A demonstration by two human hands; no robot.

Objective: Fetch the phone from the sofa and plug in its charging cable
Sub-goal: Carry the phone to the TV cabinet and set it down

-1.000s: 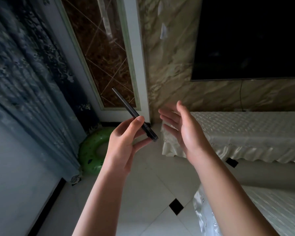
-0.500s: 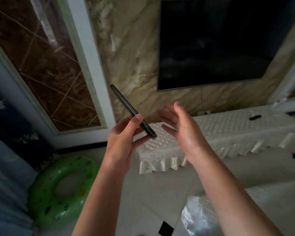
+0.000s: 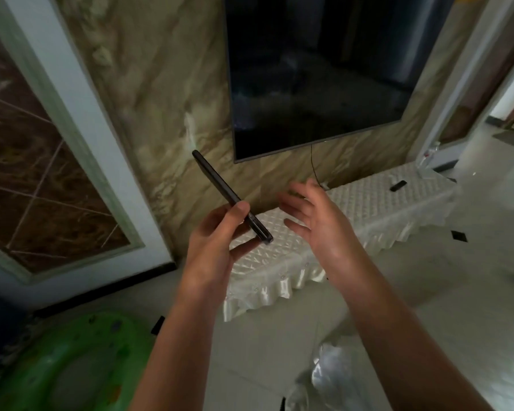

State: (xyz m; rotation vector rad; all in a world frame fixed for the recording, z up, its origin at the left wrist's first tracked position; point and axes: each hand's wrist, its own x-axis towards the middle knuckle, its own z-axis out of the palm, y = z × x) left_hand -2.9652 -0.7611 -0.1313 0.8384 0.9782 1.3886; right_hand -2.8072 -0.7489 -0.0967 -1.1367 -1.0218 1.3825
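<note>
My left hand (image 3: 217,241) grips a dark slim phone (image 3: 217,185), seen edge-on and tilted with its top end up to the left. Thumb and fingers pinch its lower half. My right hand (image 3: 318,221) hovers open just right of the phone, fingers spread, holding nothing and not touching it. A thin dark cable (image 3: 314,169) hangs down the wall from under the television to something white (image 3: 324,185) on the low cabinet behind my right hand. I cannot tell whether this is the charging cable.
A low cabinet under a white quilted cover (image 3: 368,209) runs along the marble wall below a dark television (image 3: 318,75). A small black object (image 3: 398,185) lies on it. A green swim ring (image 3: 72,363) lies on the floor at lower left. Shiny white fabric (image 3: 324,378) is at bottom right.
The view has swung right and closer to the cabinet and television; the curtain has left the frame. Both hands keep their pose, phone still in the left.
</note>
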